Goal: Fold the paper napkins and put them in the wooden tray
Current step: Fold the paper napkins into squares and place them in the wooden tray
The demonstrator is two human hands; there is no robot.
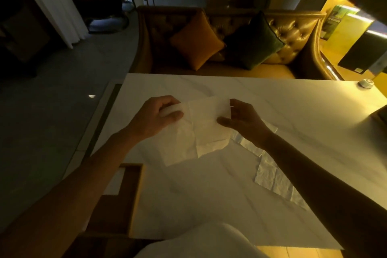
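Hands were set at the two upper corners of one paper napkin [201,130], which was lifted clear over the far-left part of the table [293,111]. The left hand [159,115] was curled round the napkin's left corner, the paper pinched under the thumb; the right hand [240,121] pinched the right edge between thumb and fingers. The sheet's upper edge ran left to right between the hands, and the rest hung slack towards the near side, one lower corner sagging. Soft, thin, white paper was shown, crumpled in places and crossed by old crease lines that divided it into quarters.

The wooden tray [136,199] lay to the near left, at the table's edge beside the left forearm, so the left hand was judged the nearer one for the drop. Its walls were of warm brown wood with straight, square edges; something pale was seen inside, but whether it was a folded napkin could not be told.

Loose napkins [270,176], flat and wrinkled, lay on the smooth, marble-patterned top under and beside the right forearm.
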